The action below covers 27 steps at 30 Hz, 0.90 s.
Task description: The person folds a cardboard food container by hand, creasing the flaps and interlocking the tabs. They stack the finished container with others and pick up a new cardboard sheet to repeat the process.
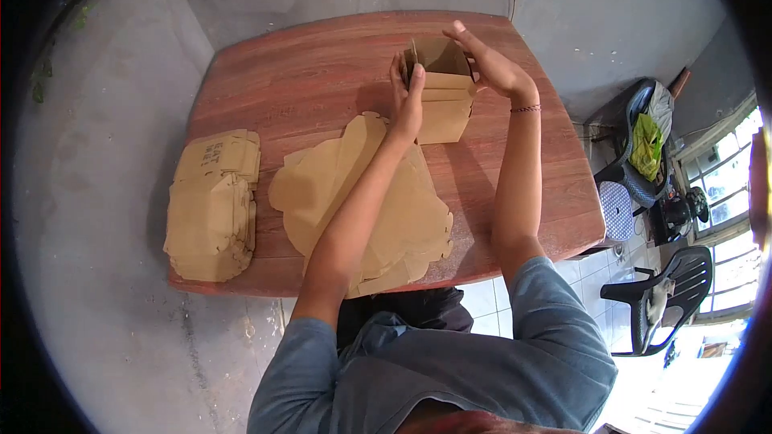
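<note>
A brown cardboard box, partly folded with its top uncovered, stands toward the far side of the wooden table. My left hand grips its left side, with the thumb over the upright edge and the fingers on the outer side. Against the right wall, my right hand is open, thumb raised and spread away; its lower fingers are partly hidden. Flat, unfolded cardboard blanks lie overlapping below the box, under my left forearm.
At the table's left edge sits a stack of flattened cardboard pieces, the upper one with dark lettering. Grey walls border the table at the back and left. On the right stand a black plastic chair, a patterned stool and another chair holding bags.
</note>
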### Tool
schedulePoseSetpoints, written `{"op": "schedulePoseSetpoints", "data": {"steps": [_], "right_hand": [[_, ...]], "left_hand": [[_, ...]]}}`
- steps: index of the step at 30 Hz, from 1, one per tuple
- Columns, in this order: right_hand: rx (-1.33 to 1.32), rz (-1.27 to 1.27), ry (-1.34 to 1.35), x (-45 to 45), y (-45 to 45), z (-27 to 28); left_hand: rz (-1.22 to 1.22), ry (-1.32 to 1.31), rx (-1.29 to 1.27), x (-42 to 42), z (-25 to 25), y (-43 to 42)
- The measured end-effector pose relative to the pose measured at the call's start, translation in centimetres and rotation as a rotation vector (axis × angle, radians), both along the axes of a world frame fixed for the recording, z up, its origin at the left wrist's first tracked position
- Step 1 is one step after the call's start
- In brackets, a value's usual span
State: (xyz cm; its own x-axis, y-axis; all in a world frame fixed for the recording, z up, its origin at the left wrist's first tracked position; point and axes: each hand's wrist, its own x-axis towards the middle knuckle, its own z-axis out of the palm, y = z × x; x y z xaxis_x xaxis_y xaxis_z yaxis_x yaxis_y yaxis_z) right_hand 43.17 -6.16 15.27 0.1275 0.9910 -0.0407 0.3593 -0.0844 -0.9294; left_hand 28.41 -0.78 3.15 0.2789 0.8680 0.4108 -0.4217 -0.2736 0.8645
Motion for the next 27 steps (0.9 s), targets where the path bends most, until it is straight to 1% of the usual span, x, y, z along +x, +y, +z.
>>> {"op": "schedulePoseSetpoints", "data": {"steps": [2,3,5,8,11,15,17,18,20,23,24,26,27], "right_hand": [[-0.102,-0.049,-0.240,-1.1,-0.8,1.7],[-0.103,-0.049,-0.244,-0.9,-0.6,1.5],[-0.041,-0.101,-0.213,-0.3,0.1,0.6],[-0.009,-0.117,-0.265,0.5,1.0,-0.5],[0.031,-0.093,-0.313,0.1,0.8,-0.3],[0.037,-0.080,-0.318,0.2,1.0,-0.5],[0.071,-0.095,-0.275,0.2,1.1,-0.4],[0.068,-0.093,-0.277,0.2,1.1,-0.4],[0.136,-0.101,-0.319,0.2,1.0,-0.5],[0.184,-0.101,-0.351,-0.5,0.5,-0.2],[0.183,-0.096,-0.353,-0.6,0.5,-0.1],[0.163,-0.127,-0.389,-0.9,0.6,0.0],[0.161,-0.124,-0.389,-1.0,0.7,0.0]], "left_hand": [[-0.065,-0.081,-0.007,0.2,-0.7,0.0],[-0.064,-0.084,-0.008,0.0,-0.3,-0.3],[-0.052,0.072,0.151,-0.4,0.5,-0.8],[-0.012,0.116,0.177,-0.8,0.5,-0.6],[0.036,0.184,0.212,-0.8,0.2,-0.5],[0.105,0.278,0.257,-1.0,-0.2,-0.4],[0.141,0.319,0.282,-1.0,-0.1,-0.3],[0.143,0.317,0.279,-1.0,0.3,-0.3],[0.069,0.158,0.279,-1.3,2.1,-0.3],[0.044,0.221,0.297,-2.0,3.9,0.2],[0.048,0.220,0.295,-2.2,3.6,0.3],[0.061,0.300,0.400,-2.5,3.2,0.5],[0.062,0.301,0.398,-2.5,3.1,0.4]]}}
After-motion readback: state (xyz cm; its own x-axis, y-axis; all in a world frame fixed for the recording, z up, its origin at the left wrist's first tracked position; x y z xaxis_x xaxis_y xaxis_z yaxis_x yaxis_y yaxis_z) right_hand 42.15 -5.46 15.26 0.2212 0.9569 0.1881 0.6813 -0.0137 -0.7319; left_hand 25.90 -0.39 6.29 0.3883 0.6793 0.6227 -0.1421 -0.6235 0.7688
